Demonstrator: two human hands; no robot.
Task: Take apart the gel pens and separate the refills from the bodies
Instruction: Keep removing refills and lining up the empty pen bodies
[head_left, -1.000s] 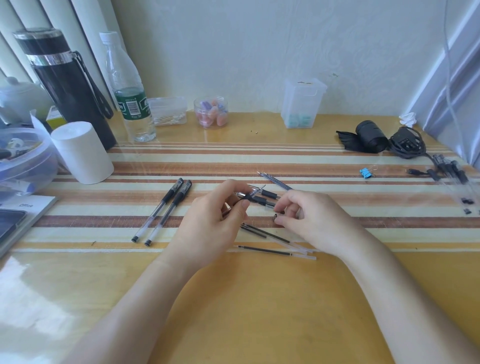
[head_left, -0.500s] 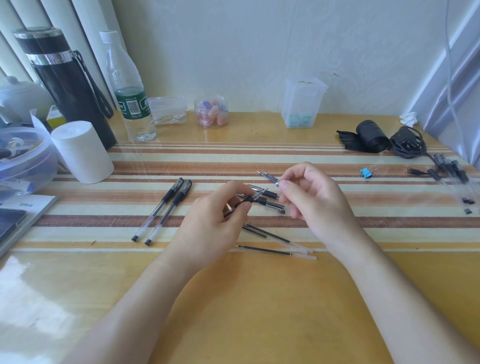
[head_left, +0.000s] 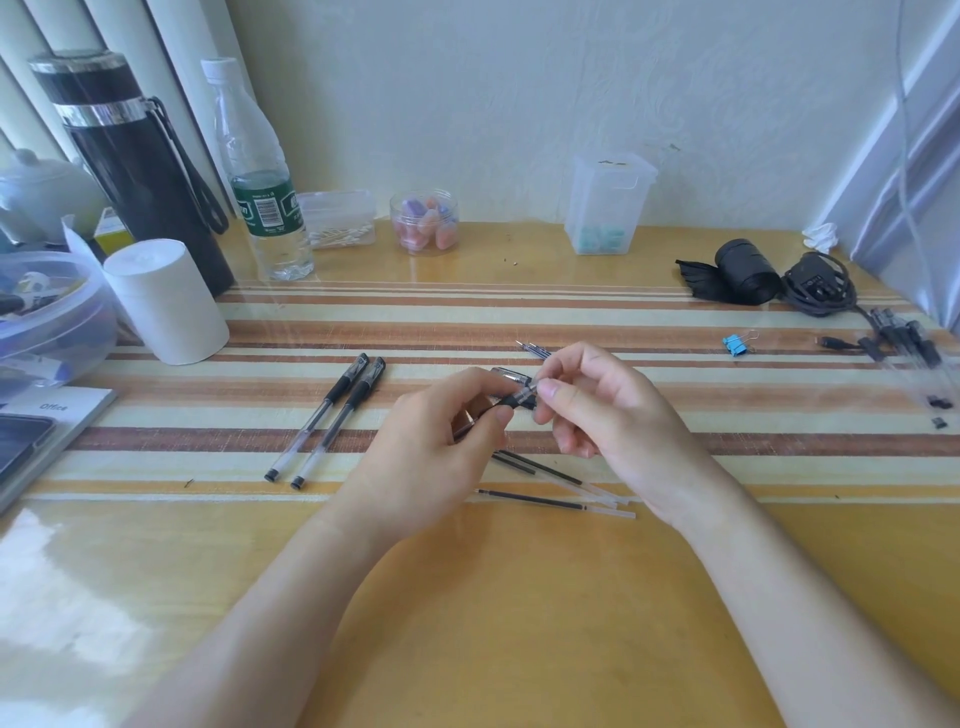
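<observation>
Left hand (head_left: 431, 441) pinches the gel pen (head_left: 519, 400) steady above the loose refills (head_left: 550, 500), right hand (head_left: 613, 415) gripping its tip, likely to unscrew.

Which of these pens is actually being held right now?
The black-grip pen, pinched between the left hand and right hand; the two capped pens to its left lie side by side, untouched.
</observation>
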